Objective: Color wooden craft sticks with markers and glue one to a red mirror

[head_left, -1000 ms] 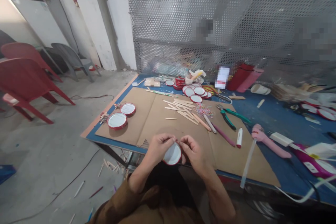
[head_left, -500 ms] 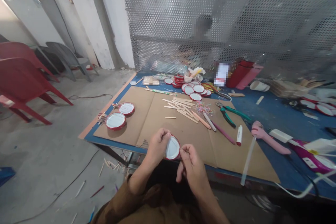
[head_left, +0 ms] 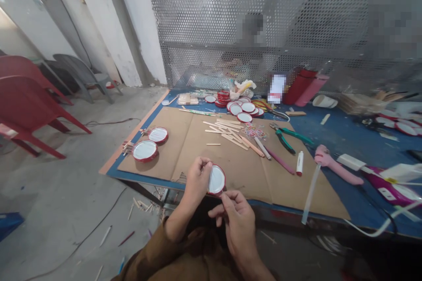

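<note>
My left hand (head_left: 198, 181) grips the left edge of a round jar lid (head_left: 217, 179), white inside with a red rim, tilted over the table's front edge. Faint lines cross its white face. At the lid's lower edge, thumb and finger of my right hand (head_left: 239, 215) pinch together; a thin strand seems to be there, too fine to name. Two similar lids with wooden sticks fixed to them, a larger one (head_left: 145, 151) and a smaller one (head_left: 158, 135), lie at the left. Craft sticks (head_left: 227, 129) and a heap of small coloured rubber bands (head_left: 254, 131) lie beyond my hands.
Cardboard (head_left: 178, 140) covers part of the blue table. To the right are green-handled pliers (head_left: 286, 142), a white marker (head_left: 300, 163) and a pink glue gun (head_left: 339, 170). More lids (head_left: 244, 117) sit at the back, before a perforated metal screen (head_left: 204, 17).
My right hand has moved from the lid's right side down to its lower edge. The left hand still holds the lid, and the view has shifted slightly.
</note>
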### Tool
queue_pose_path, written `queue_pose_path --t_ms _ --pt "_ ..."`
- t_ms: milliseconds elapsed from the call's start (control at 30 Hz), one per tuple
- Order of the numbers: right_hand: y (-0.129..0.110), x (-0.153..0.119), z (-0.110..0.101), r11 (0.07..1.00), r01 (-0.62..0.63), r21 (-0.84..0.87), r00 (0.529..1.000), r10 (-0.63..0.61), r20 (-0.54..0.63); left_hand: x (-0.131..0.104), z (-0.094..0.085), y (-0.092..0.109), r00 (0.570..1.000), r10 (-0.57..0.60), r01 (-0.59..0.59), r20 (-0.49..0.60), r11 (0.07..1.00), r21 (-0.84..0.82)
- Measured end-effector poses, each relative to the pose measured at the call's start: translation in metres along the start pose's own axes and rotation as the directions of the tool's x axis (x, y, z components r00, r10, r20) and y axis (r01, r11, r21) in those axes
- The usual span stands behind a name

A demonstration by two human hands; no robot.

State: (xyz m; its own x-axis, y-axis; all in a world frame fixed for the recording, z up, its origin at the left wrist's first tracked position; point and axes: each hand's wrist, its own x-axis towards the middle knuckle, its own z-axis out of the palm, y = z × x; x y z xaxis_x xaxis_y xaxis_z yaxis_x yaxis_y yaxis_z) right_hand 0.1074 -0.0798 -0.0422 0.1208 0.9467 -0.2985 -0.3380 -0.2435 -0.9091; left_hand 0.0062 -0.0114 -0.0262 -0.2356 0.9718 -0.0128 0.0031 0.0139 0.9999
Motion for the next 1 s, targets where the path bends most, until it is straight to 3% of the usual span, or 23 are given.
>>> queue_pose_path --t_ms 333,700,1000 --pt "0.004 -0.004 0.005 0.994 -0.025 0.109 1.0 0.026 -0.006 -0.002 0.001 0.003 1.0 -0.027 0.028 -0.014 0.999 0.041" --pt "0.005 -0.008 0.011 0.984 -0.074 0.163 0.996 0.064 0.064 -0.004 0.0 0.003 0.995 0.081 -0.067 -0.062 0.977 0.203" --pt "0.005 -0.006 0.008 0.983 -0.04 0.176 0.998 0.048 -0.039 -0.003 0.001 -0.002 0.997 0.062 -0.052 -0.048 0.979 0.195"
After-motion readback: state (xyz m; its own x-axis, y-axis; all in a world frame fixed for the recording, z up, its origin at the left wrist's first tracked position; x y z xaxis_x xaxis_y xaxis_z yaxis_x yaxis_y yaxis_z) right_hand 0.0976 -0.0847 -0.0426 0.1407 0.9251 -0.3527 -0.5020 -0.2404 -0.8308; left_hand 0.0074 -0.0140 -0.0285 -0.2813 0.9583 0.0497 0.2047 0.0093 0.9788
